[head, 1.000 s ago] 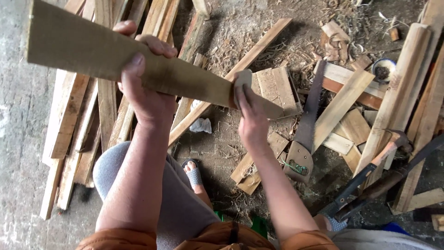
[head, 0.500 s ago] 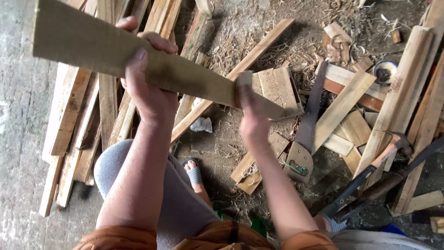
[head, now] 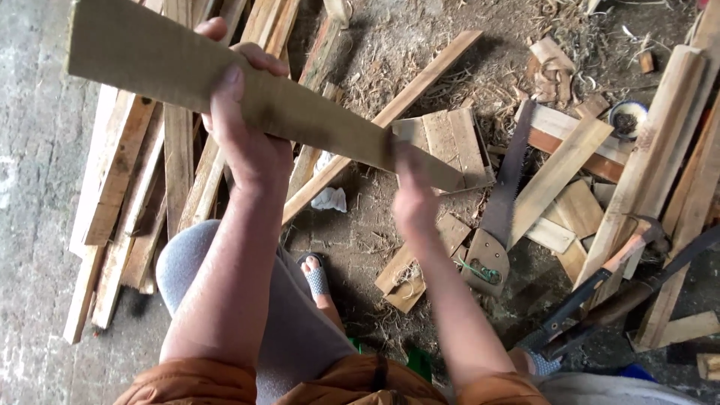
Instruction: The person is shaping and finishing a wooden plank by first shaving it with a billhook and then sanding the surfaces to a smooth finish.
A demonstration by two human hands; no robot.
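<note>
Scattered planks [head: 135, 187] and sawdust covered the ground below your hands. Your left hand [head: 247, 142] gripped a tapered board [head: 300, 120] mid-length. Your right hand [head: 412, 199] pinched its narrow end, a handsaw [head: 499, 217] just beyond.

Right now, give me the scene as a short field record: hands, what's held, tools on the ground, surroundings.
left hand: left hand wrapped around the plank near its middle, grip closed
right hand: right hand at the plank's narrow end, blurred; hold unclear
held item: long tapered wooden plank, raised above the ground
tools: hand saw lying on the ground among offcuts; hatchet further right
surroundings: stacked wooden boards to the left, wood shavings on dirt floor
</note>
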